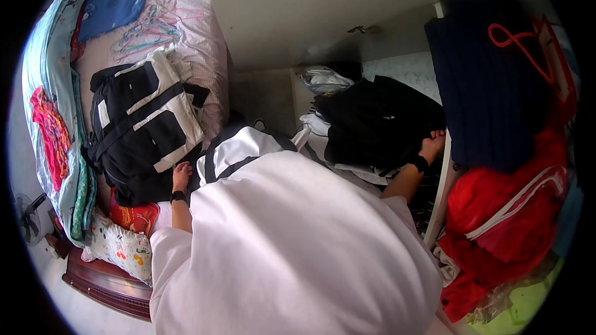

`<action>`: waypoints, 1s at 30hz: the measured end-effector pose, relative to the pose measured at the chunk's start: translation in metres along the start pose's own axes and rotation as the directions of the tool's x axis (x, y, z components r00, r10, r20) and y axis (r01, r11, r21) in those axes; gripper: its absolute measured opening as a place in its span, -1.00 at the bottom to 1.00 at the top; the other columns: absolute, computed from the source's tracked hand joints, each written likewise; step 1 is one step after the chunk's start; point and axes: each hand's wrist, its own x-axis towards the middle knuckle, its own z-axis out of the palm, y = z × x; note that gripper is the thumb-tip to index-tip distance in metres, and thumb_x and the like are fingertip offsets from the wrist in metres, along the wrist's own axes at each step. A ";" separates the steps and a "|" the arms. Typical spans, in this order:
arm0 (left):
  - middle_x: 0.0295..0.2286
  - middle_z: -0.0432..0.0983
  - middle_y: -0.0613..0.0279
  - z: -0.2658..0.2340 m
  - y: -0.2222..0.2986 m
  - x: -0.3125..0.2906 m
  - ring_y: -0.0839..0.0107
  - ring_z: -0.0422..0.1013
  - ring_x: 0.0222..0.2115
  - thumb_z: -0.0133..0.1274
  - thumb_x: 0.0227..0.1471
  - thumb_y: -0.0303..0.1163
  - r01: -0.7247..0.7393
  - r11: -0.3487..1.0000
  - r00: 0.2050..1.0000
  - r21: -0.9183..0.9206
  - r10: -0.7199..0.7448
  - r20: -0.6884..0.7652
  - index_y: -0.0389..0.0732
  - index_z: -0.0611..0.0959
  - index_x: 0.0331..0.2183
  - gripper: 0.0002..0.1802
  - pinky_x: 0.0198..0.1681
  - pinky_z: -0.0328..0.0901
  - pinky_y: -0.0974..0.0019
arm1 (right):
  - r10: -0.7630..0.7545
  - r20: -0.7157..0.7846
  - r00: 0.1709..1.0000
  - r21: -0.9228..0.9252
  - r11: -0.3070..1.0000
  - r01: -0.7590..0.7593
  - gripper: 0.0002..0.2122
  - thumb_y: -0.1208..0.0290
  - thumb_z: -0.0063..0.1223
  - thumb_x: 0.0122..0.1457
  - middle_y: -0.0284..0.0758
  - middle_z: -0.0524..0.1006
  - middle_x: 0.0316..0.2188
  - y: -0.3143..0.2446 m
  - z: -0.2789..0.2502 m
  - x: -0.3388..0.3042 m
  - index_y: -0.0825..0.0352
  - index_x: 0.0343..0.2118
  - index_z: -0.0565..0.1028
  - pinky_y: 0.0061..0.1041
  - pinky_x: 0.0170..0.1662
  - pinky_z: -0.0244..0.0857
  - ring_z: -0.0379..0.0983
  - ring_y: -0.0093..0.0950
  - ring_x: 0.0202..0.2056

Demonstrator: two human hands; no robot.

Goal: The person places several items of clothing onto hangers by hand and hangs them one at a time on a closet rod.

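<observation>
My left hand (181,177) is at the bed's near side, beside a pile of folded black and beige clothes (146,121). Its fingers are loosely bent, with nothing visible in them. Reaching into an open cabinet, my right hand (433,144) has its fingers curled at the right edge of a folded black shirt (379,121). The shirt lies on top of other folded clothes, some of them white. Part of the right hand's grip is hidden by the cloth. A dark band is around each wrist.
Thin pink and blue hangers (155,28) and a blue cloth (118,0) lie on the bed. A pale cabinet partition (442,192) stands right of my right hand. Beyond it are dark blue cloth (484,87) and red clothing (509,211). A silvery plastic bag (325,79) sits farther back.
</observation>
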 end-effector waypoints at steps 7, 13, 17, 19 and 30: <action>-0.44 0.56 0.26 0.009 -0.038 -0.011 0.52 0.45 -0.45 -0.08 0.16 -0.38 0.088 0.992 0.996 0.090 -0.089 0.002 -0.28 0.58 -0.16 -0.73 -0.35 0.37 0.44 | -0.240 0.256 0.936 -0.778 0.523 0.347 -0.79 0.56 -0.09 0.05 -0.18 0.50 -0.27 -0.017 -0.017 -0.023 0.41 -0.27 0.55 -0.43 -0.24 0.25 0.36 -0.34 -0.30; -0.42 0.58 0.28 -0.002 -0.124 -0.014 0.53 0.44 -0.46 0.01 0.10 -0.33 0.115 0.991 0.993 0.066 -0.114 -0.013 -0.28 0.65 -0.22 -0.73 -0.36 0.34 0.44 | -0.266 0.224 0.937 -0.855 0.407 0.320 -0.97 0.45 0.03 0.08 -0.51 0.32 -0.52 -0.099 0.077 -0.064 0.19 -0.40 0.46 -0.63 -0.47 0.00 0.13 -0.60 -0.52; -0.43 0.58 0.27 0.004 -0.127 -0.019 0.53 0.43 -0.46 0.02 0.10 -0.33 0.103 0.993 0.995 0.065 -0.103 -0.006 -0.28 0.65 -0.22 -0.72 -0.36 0.34 0.44 | -0.350 0.149 0.925 -0.797 0.512 0.322 -0.92 0.41 -0.01 0.12 -0.49 0.36 -0.47 -0.072 0.046 -0.040 0.21 -0.33 0.49 -0.65 -0.40 0.04 0.18 -0.60 -0.48; -0.43 0.58 0.27 0.004 -0.125 -0.019 0.53 0.43 -0.46 0.02 0.09 -0.32 0.094 0.995 0.996 0.039 -0.093 -0.007 -0.28 0.65 -0.22 -0.72 -0.37 0.34 0.44 | -0.347 0.120 0.930 -0.787 0.537 0.303 -0.90 0.40 0.01 0.10 -0.48 0.38 -0.44 -0.065 0.036 -0.036 0.21 -0.32 0.49 -0.63 -0.38 0.06 0.20 -0.59 -0.45; -0.36 0.59 0.19 0.015 -0.029 -0.034 0.46 0.45 -0.37 -0.01 0.06 -0.36 0.041 0.990 0.997 0.137 -0.031 -0.069 -0.32 0.64 -0.21 -0.70 -0.26 0.34 0.40 | -0.121 -0.066 0.991 -0.888 0.460 -0.003 -0.80 0.37 0.12 0.01 -0.43 0.47 -0.31 -0.051 0.062 -0.043 0.18 -0.25 0.52 -0.57 -0.24 0.19 0.33 -0.54 -0.28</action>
